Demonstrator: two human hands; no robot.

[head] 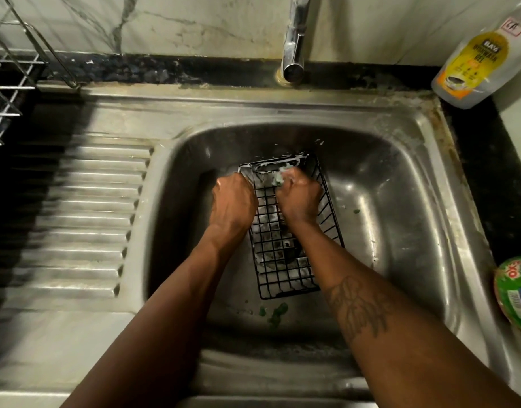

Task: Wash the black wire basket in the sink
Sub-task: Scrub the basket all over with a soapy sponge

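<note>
Right now you are in the scrubbing step: the black wire basket (285, 245) lies flat on the floor of the sink (400, 201), long side running away from you, with suds on its far rim and base. Your left hand (234, 201) is closed around the far-left corner of the rim, pinning it. Your right hand (299, 195) is fisted on a soapy green scrubber (279, 178), pressed against the far end wall. No water runs from the tap (294, 39). By my judgement, the near half and the 2 long sides look less lathered, so next you should work the scrubber toward you, keeping the hold firm, then rinse. Green scraps (275, 312) sit near the basket's close end.
</note>
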